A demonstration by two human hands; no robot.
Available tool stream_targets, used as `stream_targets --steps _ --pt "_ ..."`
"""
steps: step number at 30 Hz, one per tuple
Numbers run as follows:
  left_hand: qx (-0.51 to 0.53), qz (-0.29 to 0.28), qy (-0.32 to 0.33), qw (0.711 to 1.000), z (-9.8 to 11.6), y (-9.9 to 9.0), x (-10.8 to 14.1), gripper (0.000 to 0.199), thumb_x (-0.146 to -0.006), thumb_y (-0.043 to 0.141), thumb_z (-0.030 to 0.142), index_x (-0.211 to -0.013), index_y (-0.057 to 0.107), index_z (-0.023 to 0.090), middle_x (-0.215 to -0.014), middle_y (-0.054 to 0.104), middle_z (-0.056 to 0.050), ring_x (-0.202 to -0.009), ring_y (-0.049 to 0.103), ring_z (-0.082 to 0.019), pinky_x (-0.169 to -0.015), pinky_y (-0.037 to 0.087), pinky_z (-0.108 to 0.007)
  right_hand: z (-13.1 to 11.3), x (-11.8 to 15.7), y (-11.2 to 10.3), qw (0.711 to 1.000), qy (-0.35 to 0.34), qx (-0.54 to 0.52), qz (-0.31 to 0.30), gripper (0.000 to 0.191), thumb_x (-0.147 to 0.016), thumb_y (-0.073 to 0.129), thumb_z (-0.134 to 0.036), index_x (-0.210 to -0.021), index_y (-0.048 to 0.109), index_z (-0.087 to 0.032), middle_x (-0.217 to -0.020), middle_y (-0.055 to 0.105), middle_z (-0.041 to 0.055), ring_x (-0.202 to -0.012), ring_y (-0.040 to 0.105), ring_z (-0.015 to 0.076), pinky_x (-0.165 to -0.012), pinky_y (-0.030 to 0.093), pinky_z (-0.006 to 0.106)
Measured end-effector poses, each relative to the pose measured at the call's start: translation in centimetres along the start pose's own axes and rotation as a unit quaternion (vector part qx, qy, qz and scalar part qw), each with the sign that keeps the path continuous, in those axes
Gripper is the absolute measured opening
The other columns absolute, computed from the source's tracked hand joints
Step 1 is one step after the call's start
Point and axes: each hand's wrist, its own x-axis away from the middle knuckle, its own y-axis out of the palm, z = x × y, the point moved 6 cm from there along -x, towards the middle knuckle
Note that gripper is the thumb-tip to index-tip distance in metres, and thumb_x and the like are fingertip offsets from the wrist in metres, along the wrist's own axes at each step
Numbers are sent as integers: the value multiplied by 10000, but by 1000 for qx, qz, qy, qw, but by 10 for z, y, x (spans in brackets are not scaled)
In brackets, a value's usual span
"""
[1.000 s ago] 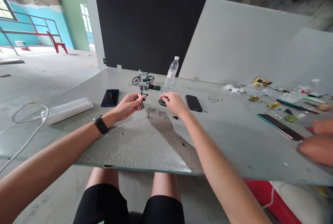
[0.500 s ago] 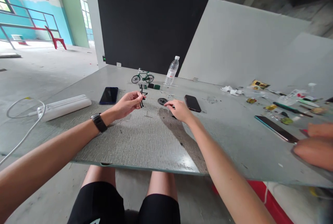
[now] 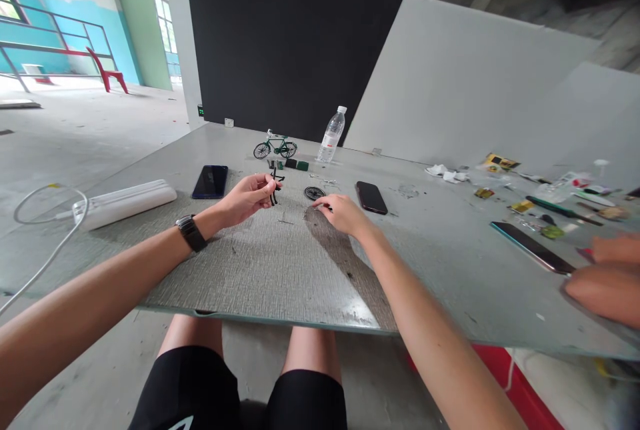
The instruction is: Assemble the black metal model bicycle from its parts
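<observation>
My left hand (image 3: 249,198) is raised over the table, thumb and fingers pinching a thin, black, branched model bicycle part (image 3: 275,198). To its right, my right hand (image 3: 343,213) is low at the tabletop with its fingertips pinched together. Whatever those fingertips hold, if anything, is too small to make out. Just beyond them lies a small black spoked wheel (image 3: 314,193), flat on the table. Farther back, a green model bicycle (image 3: 275,147) stands upright, with small dark green blocks (image 3: 297,165) in front of it. Tiny silvery parts (image 3: 327,182) lie behind the wheel.
A dark phone (image 3: 211,181) and a white power strip (image 3: 127,202) lie left; another phone (image 3: 371,197) lies right of the wheel. A water bottle (image 3: 332,135) stands at the back. Scattered tools, packets and a co-worker's hand (image 3: 613,255) are far right.
My right hand has shifted slightly left and toward me, its fingertips now just in front of the wheel. My left hand keeps its grip on the black part.
</observation>
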Motion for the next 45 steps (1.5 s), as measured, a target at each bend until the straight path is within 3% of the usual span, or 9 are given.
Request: stream_targets --steps 11,18,24,32,35,38,45 --pt "-16 -1 -10 1000 -3 -1 0 284 -875 733 365 -825 587 126 -919 598 -38 -611 465 -49 -575 380 -217 -1 -1 2 1000 -1 22 -21 326 -978 469 -168 -1118 758 -224 -1163 737 77 -1110 655 240 -976 470 341" --pt "-17 -2 -10 1000 -1 0 1 283 -867 737 348 -803 566 131 -1021 608 -58 -617 474 -44 -579 384 -220 -1 -2 3 1000 -5 25 -14 321 -980 474 -160 -1091 769 -222 -1127 741 84 -1075 663 237 -960 471 338" --pt "-16 -2 -10 1000 -2 -1 0 259 -881 721 333 -809 573 132 -965 608 -49 -615 466 -50 -578 379 -225 -3 -2 3 1000 -16 23 5 298 -975 496 -160 -1060 774 -226 -1071 745 82 -1016 664 224 -923 473 331" --pt "-2 -5 -12 1000 -5 -4 -1 268 -880 732 351 -840 600 121 -850 574 -24 -613 460 -58 -577 367 -225 -25 1 -14 991 -46 -59 108 322 -1011 433 -204 -1079 747 -227 -993 705 61 -891 625 186 -830 456 328" --pt "5 -3 -11 1000 -7 -7 -2 272 -878 736 359 -842 606 123 -810 555 -8 -600 449 -57 -586 372 -224 -47 7 -26 972 -88 -118 182 317 -1034 425 -257 -1112 730 -219 -921 660 45 -713 568 141 -746 456 300" --pt "4 -3 -10 1000 -9 -8 -2 266 -889 726 362 -847 611 126 -783 542 3 -587 428 -55 -601 377 -224 -68 13 -34 949 -124 -157 242 295 -1038 442 -274 -1130 716 -218 -910 630 44 -688 545 134 -703 451 290" --pt "-13 -22 -12 1000 -16 -3 -2 309 -871 743 387 -788 570 145 -704 482 23 -597 420 -75 -594 351 -229 -92 15 -24 940 -174 -166 244 265 -1041 446 -238 -1150 687 -243 -961 618 41 -713 543 128 -702 459 282"
